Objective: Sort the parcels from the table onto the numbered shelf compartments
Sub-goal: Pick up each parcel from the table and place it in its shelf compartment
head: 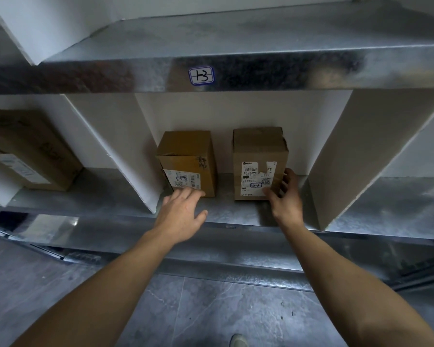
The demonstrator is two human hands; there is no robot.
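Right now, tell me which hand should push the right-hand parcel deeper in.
Right. The right hand is at the lower front corner of the right-hand parcel, fingers round its side; the left hand touches the other parcel.

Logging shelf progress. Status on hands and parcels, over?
Left hand open, touching left parcel. Right hand grips right parcel at lower corner. Both parcels upright, apart, same compartment. Nothing blocking.

Compartment: we read "1-3" on the sticker on the metal shelf edge above.
Parcels: we see the left parcel and the right parcel upright and apart.
Left hand: straight fingers touch the left parcel's lower front.
Right hand: thumb and fingers wrap the right parcel's lower right corner.
Neighbouring compartment: we see a larger parcel to the left.
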